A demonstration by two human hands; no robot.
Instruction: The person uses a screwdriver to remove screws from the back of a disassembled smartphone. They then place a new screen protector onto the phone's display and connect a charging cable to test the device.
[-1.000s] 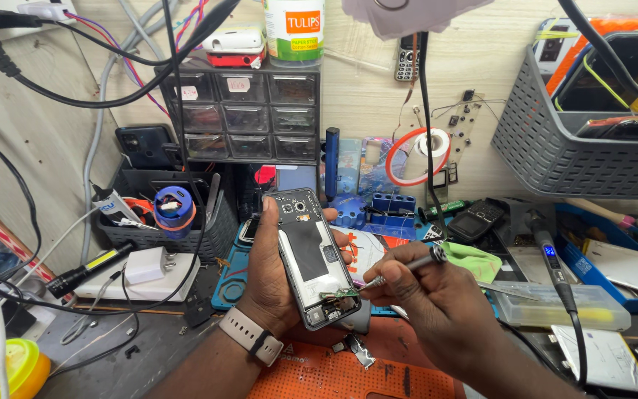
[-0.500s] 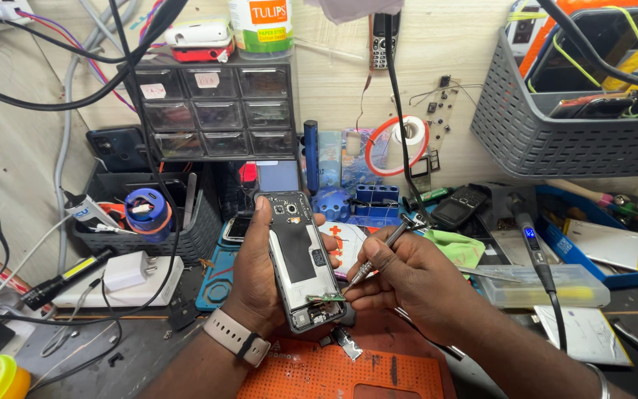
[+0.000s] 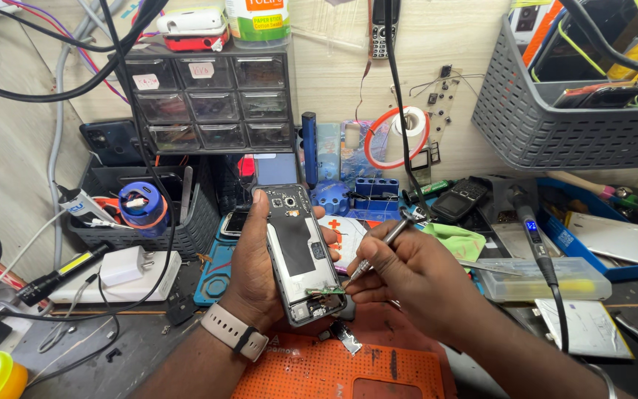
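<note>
My left hand (image 3: 256,273) grips an opened smartphone (image 3: 300,251), back cover off, held upright and tilted a little over the orange work mat (image 3: 334,369). A small green circuit board (image 3: 326,290) shows near the phone's lower end. My right hand (image 3: 407,277) holds a thin metal tool (image 3: 378,247) like a pen, with its tip touching that lower end beside the green board. A pale watch strap circles my left wrist.
A small drawer cabinet (image 3: 212,100) stands at the back, a grey basket (image 3: 555,118) hangs at the upper right. A soldering iron (image 3: 529,222) with cable lies to the right beside a clear plastic box (image 3: 548,277). Black cables hang across the left. Loose phones and parts crowd the bench.
The view has shifted closer to the bench. The phone stays in my left hand and the tool tip stays at its lower end with small movement.
</note>
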